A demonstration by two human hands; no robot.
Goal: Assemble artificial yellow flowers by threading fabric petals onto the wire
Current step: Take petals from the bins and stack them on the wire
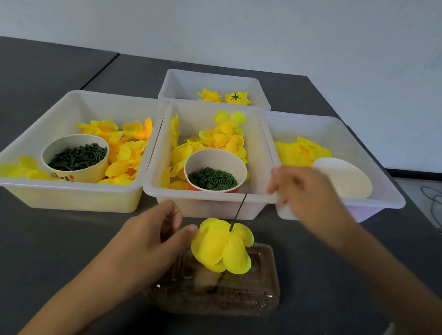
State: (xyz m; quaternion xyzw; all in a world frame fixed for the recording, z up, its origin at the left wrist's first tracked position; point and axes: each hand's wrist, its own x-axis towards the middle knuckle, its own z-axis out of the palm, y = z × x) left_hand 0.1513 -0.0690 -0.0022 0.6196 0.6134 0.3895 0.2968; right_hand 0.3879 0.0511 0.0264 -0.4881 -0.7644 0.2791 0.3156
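Four white bins [68, 194] of loose yellow petals sit on the dark table [31, 254] beyond both hands. Right hand [304, 193], blurred, seems loosely curled and empty. Left hand [147, 239], fingers relaxed, touches threaded yellow petals [221, 248] on the upright wire [240, 208] beside it.

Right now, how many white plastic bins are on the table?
4: left bin, middle bin, right bin in a row; a far bin behind the middle one. None seems hidden.
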